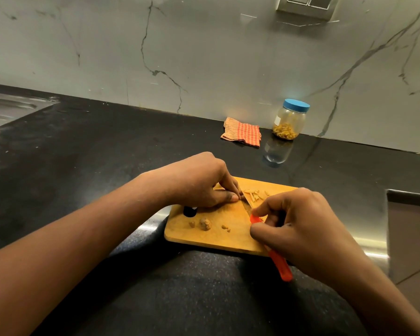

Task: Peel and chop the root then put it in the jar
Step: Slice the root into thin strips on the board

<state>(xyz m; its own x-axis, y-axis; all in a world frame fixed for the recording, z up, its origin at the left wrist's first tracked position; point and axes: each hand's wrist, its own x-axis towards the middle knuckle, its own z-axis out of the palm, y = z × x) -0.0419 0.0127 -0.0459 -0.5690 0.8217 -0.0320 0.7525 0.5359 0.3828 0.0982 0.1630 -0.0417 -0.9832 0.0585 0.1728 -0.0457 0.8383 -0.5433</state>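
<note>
On the wooden cutting board my left hand pinches a piece of root under its fingertips, the piece mostly hidden. My right hand grips a knife by its orange handle; the blade lies against my left fingertips. Chopped root strips lie just beyond the blade. Small brown peel bits and a knobby lump sit on the board's near part. The jar, clear with a blue lid on, stands at the wall and holds some yellow pieces.
A red checked cloth lies left of the jar on the black counter. A steel sink is at the far left. A counter cutout edge lies at the right. The board has a dark hanging hole.
</note>
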